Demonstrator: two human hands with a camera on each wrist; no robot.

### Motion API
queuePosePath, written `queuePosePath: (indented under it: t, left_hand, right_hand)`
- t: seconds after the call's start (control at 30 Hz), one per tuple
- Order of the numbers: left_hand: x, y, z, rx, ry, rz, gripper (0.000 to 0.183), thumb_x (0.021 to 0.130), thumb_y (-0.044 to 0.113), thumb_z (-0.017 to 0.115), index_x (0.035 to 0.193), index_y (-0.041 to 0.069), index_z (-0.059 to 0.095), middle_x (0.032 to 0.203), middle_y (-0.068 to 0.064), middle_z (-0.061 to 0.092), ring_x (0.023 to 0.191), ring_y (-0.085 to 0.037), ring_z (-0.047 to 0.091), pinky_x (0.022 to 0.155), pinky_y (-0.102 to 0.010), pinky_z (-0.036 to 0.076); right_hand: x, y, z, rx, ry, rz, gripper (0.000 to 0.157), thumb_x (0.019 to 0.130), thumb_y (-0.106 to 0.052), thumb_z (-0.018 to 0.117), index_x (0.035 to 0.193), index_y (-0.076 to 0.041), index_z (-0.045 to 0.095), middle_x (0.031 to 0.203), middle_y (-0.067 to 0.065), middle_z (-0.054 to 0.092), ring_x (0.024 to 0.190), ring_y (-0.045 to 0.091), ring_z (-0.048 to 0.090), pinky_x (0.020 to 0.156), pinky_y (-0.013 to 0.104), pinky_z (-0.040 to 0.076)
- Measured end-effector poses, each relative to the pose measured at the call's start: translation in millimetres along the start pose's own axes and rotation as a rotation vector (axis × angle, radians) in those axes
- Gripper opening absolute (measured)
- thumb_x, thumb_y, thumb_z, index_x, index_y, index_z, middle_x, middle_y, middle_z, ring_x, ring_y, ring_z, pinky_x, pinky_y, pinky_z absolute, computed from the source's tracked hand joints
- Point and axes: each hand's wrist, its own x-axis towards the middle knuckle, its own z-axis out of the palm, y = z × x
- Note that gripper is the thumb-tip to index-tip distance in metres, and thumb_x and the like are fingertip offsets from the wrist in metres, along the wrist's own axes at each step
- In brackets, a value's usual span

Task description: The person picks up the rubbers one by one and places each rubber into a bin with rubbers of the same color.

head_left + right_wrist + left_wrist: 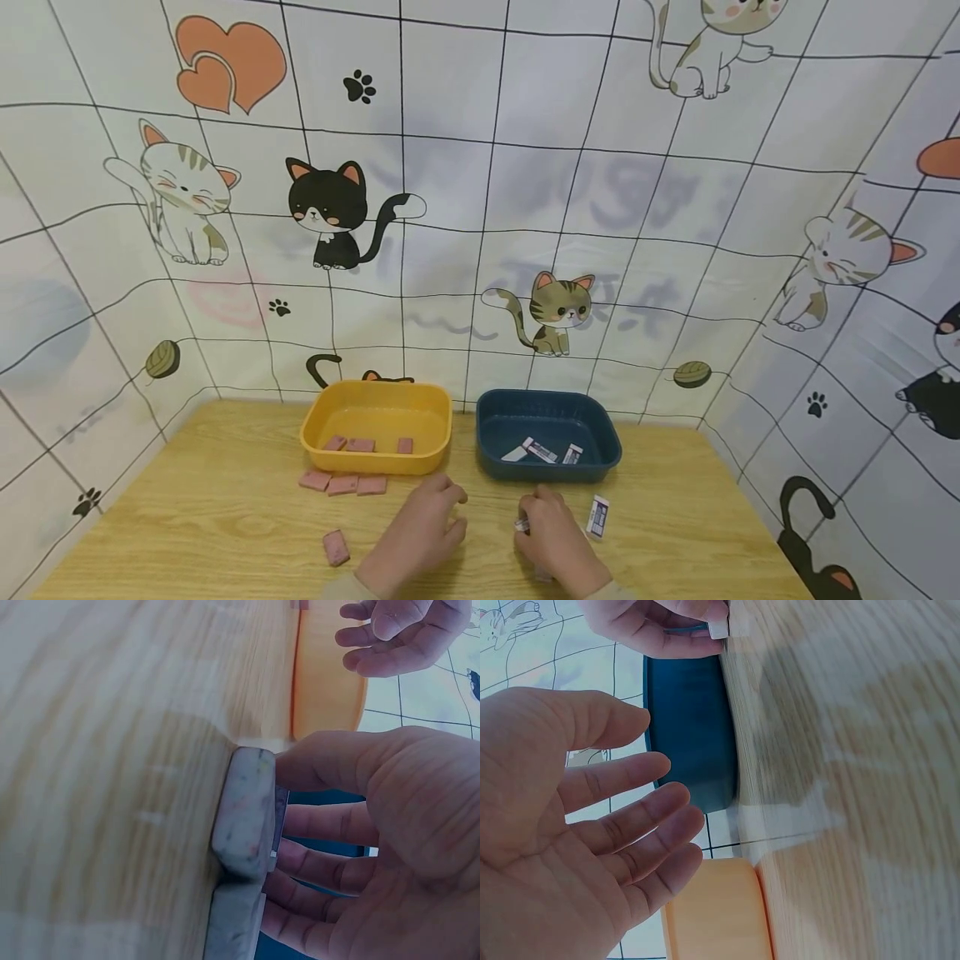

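My right hand (555, 537) pinches a small white eraser (246, 810) in a printed sleeve, low over the wooden table in front of the blue basket (549, 472). In the right wrist view, the thumb lies at one end and the fingers behind it. A second white eraser (234, 922) lies end to end with it, partly under the hand in the head view. To the right lies another sleeved eraser (597, 517). My left hand (418, 533) hovers with nothing in it, fingers loosely spread, in front of the yellow basket (377, 464).
Several pink blocks (342, 485) lie along the yellow basket's front, with more inside it. One pink block (336, 547) lies nearer, left of my left hand. The blue basket holds sleeved erasers (540, 451). A cat-print cloth (450, 183) rises behind the table (202, 500).
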Motion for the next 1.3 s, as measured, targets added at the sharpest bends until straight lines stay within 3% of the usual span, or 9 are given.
queuePosePath:
  t: [0.23,0.5,0.6,0.83,0.93,1.07,1.3]
  left_hand:
    - [-0.8,0.7,-2.0,-0.015,-0.020,-0.008,0.018,0.089,0.011,0.074,0.105,0.002,0.073,0.094,0.000,0.057,0.083,-0.009,0.050,0.077,-0.033,0.049]
    - [-1.2,-0.1,-2.5,-0.005,0.016,0.024,0.017,0.087,0.009,0.074,0.103,0.002,0.072,0.092,0.002,0.055,0.082,-0.009,0.049,0.074,-0.031,0.049]
    - [-0.2,-1.1,-1.7,-0.006,0.021,0.027,0.016,0.087,0.008,0.074,0.102,0.002,0.072,0.092,0.002,0.055,0.082,-0.009,0.049,0.074,-0.032,0.049]
    - [2.2,-1.5,0.4,-0.012,-0.003,0.014,0.016,0.089,0.010,0.074,0.103,0.002,0.073,0.093,-0.001,0.057,0.083,-0.009,0.049,0.075,-0.031,0.050]
    - [3.4,-1.0,1.0,-0.027,-0.020,0.004,0.016,0.089,0.010,0.074,0.103,0.002,0.073,0.094,-0.002,0.058,0.083,-0.008,0.049,0.075,-0.031,0.050]
    - [4.7,-1.0,2.5,-0.040,-0.043,-0.007,0.017,0.090,0.012,0.074,0.105,0.003,0.073,0.096,-0.002,0.059,0.083,-0.007,0.049,0.075,-0.030,0.050]
    - [4.7,1.0,4.0,-0.030,-0.028,0.008,0.016,0.090,0.011,0.073,0.104,0.003,0.073,0.096,-0.002,0.060,0.084,-0.008,0.052,0.076,-0.031,0.051]
  right_hand:
    - [1.0,-1.4,-2.4,0.021,0.016,-0.021,0.011,0.073,-0.006,0.075,0.083,-0.007,0.070,0.086,0.001,0.052,0.077,0.016,0.048,0.067,0.034,0.047]
    - [1.8,-13.6,-20.9,0.072,0.033,-0.072,0.019,0.079,-0.010,0.079,0.097,-0.004,0.074,0.096,-0.001,0.056,0.087,0.016,0.052,0.076,0.037,0.054]
    - [4.5,-17.1,-27.3,0.104,0.075,-0.125,0.018,0.081,-0.007,0.078,0.098,-0.004,0.072,0.098,-0.002,0.056,0.090,0.016,0.055,0.078,0.035,0.055]
    - [16.6,-18.0,-32.7,0.074,0.287,-0.260,0.019,0.079,-0.001,0.079,0.096,-0.005,0.071,0.098,0.000,0.059,0.091,0.016,0.059,0.077,0.034,0.055]
    - [24.3,-16.3,-34.2,0.088,0.298,-0.249,0.020,0.082,-0.002,0.081,0.099,-0.005,0.071,0.100,0.002,0.059,0.090,0.016,0.060,0.075,0.033,0.054]
    - [36.1,-14.1,-37.3,0.124,0.247,-0.167,0.022,0.087,-0.005,0.080,0.107,-0.005,0.071,0.108,0.003,0.059,0.095,0.017,0.062,0.077,0.033,0.056]
    - [56.4,-9.9,-38.7,0.150,0.187,-0.073,0.020,0.094,-0.012,0.074,0.112,-0.006,0.071,0.115,0.007,0.059,0.098,0.022,0.063,0.078,0.037,0.056]
